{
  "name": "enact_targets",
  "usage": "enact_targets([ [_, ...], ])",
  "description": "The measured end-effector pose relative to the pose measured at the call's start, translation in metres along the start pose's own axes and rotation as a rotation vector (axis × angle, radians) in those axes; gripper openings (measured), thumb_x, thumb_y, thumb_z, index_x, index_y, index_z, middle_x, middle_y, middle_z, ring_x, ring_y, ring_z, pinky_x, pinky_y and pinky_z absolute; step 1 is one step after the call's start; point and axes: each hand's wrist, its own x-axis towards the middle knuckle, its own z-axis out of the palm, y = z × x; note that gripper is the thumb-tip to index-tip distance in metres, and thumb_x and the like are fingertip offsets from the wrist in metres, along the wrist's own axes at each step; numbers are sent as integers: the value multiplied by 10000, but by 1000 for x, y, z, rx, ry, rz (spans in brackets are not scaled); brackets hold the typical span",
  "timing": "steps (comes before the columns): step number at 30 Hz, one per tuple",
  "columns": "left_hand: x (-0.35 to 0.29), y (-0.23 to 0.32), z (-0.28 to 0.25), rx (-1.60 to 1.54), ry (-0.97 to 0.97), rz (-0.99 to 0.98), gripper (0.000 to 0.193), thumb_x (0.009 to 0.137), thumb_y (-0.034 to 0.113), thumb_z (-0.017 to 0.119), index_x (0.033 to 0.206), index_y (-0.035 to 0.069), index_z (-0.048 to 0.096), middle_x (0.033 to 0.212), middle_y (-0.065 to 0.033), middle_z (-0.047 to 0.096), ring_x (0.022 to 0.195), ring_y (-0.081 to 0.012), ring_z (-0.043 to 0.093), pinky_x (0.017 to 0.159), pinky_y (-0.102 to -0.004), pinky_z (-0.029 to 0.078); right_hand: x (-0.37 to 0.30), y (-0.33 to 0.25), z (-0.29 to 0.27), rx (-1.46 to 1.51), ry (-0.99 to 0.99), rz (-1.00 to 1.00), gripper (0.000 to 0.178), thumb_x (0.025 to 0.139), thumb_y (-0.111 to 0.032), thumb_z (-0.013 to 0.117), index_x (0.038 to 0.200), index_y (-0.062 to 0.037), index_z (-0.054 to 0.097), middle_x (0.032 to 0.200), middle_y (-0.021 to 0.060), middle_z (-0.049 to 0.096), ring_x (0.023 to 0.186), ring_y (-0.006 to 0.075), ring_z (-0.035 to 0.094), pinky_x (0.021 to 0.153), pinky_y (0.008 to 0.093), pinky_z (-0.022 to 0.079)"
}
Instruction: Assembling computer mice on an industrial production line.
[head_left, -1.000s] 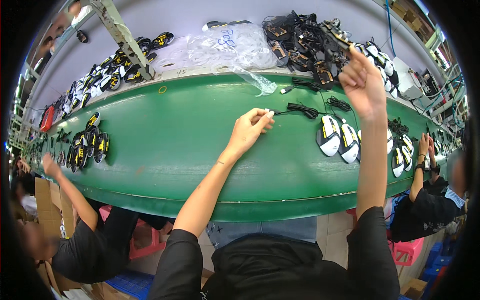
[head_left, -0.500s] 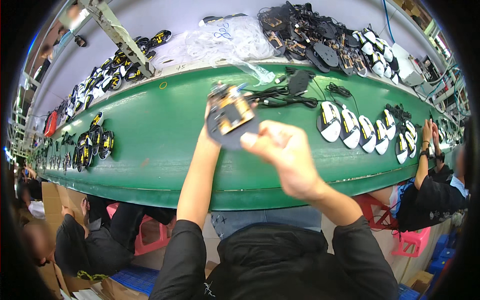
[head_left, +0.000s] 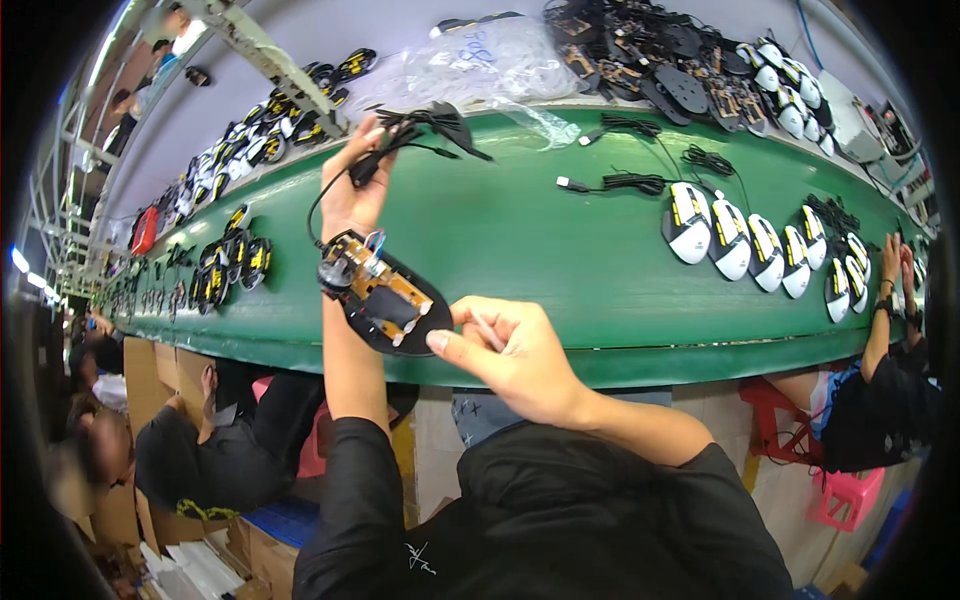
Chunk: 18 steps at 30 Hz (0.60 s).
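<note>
A computer mouse base with an orange-brown circuit board (head_left: pixel 385 295) is tilted in front of my left forearm. My right hand (head_left: pixel 525 360) pinches the rounded end of its black bottom plate, thumb on top. A pale, thin piece shows between that hand's fingers; its kind cannot be made out. Higher up, my left hand (head_left: pixel 352 195) is closed around a bundled black cable (head_left: pixel 372 165), whose loops fan out to the right above the belt. From the bundle the cable curves down to the board's upper end. Small coloured wires stick up from the board.
White-and-black mice (head_left: pixel 730 240) stand in a row on the green belt (head_left: pixel 540 260) at right, coiled cables (head_left: pixel 632 183) beside them. Dark mouse shells (head_left: pixel 232 265) sit at left. The back shelf holds a plastic bag (head_left: pixel 490 65) and piled mouse bases (head_left: pixel 680 90). Co-workers sit on both sides.
The mouse base has moved left and nearer to me. My left hand, earlier at the base, now holds up the cable bundle, lifted off the belt. My right hand has moved left with the base.
</note>
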Motion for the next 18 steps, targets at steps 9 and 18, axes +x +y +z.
enact_targets([
  [9, -65, 14, -34, 800, 256, 55, 325, 827, -2, 624, 1142, -44, 559, 1115, -128, 628, 898, -270, 693, 792, -285, 541, 6, -17, -66, 87, 339, -11, 184, 817, -151, 707, 787, -104, 532, 628, -105, 388, 514, 1, 309, 479, 204, 217],
  [18, -46, 26, -67, 2061, -279, 468, 577, 726, -30, 639, 1264, 164, 566, 1340, -136, 533, 1285, -313, 454, 1036, -383, 418, -8, -3, -140, -241, 502, 122, 281, 853, -162, 598, 640, -144, 416, 554, -86, 322, 485, 30, 287, 478, 230, 207],
])
